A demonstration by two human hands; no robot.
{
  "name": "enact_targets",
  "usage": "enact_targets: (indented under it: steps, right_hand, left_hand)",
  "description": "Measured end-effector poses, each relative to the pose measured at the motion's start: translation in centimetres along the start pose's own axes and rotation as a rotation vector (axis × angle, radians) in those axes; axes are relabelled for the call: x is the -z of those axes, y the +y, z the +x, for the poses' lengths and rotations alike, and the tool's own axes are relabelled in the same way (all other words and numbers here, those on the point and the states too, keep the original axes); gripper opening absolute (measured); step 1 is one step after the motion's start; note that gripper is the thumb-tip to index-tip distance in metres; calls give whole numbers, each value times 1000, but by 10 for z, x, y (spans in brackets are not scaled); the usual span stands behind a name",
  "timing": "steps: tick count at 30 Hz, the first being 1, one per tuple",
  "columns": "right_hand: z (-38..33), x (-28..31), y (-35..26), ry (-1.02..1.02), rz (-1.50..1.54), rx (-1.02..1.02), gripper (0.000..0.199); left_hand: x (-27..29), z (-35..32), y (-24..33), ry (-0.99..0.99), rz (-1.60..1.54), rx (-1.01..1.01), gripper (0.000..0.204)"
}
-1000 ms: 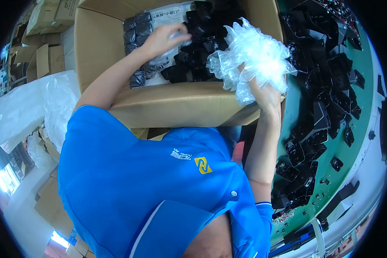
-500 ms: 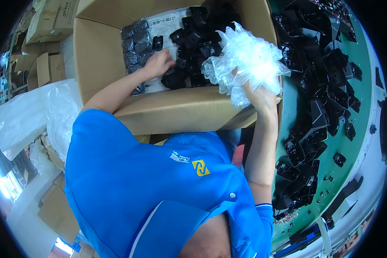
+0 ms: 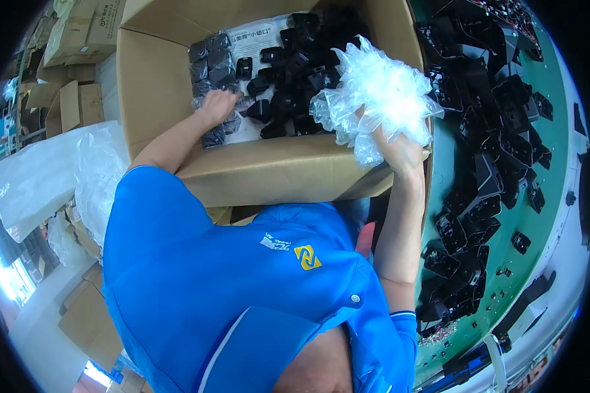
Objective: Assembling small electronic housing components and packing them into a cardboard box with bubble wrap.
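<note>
My left hand [image 3: 219, 107] reaches into an open cardboard box [image 3: 255, 164], over the near end of rows of black pieces in clear plastic wrap [image 3: 219, 62]. Its fingers are curled in; what they hold, if anything, is hidden. Loose black plastic housings [image 3: 288, 101] lie heaped right of that hand, and one stands alone [image 3: 244, 68] beside the wrapped rows. Above the box's near right corner, my right hand [image 3: 397, 149] grips a big bunch of crumpled clear plastic bags [image 3: 380, 92], which covers most of its fingers.
A printed white sheet [image 3: 252, 40] lies under the pieces in the box. To the right, a green work surface [image 3: 531, 216] carries many scattered black housings [image 3: 462, 226]. White plastic sheeting [image 3: 36, 177] and more cardboard boxes [image 3: 78, 108] are on the left.
My left hand has moved left and slightly nearer, from beside the loose housings to the wrapped rows. My right hand keeps its grip on the bags, almost unmoved.
</note>
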State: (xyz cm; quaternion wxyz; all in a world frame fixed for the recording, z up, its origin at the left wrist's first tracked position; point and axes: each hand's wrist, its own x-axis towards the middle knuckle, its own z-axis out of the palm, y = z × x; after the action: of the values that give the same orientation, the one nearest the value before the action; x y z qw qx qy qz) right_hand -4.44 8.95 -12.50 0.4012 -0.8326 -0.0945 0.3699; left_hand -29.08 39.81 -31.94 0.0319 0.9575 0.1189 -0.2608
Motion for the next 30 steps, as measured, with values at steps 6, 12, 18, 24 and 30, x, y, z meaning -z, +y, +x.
enact_targets:
  steps: [6, 12, 18, 24, 30]
  right_hand:
    - [0, 4, -10, -71, 36, 28, 70]
    - [-1, 1, -2, -4, 60, 49, 71]
    - [1, 5, -3, -44, 44, 52, 72]
    - [2, 5, -1, -75, 64, 38, 78]
    - [2, 2, 0, -45, 87, -2, 83]
  left_hand:
    - [-9, 22, 1, 256, -49, -148, 16]
    - [93, 56, 34, 193, -762, 67, 32]
    - [99, 53, 0, 431, -525, 230, 26]
    - [-1, 36, -34, 171, 32, 108, 22]
    - [3, 39, -24, 245, 138, 51, 20]
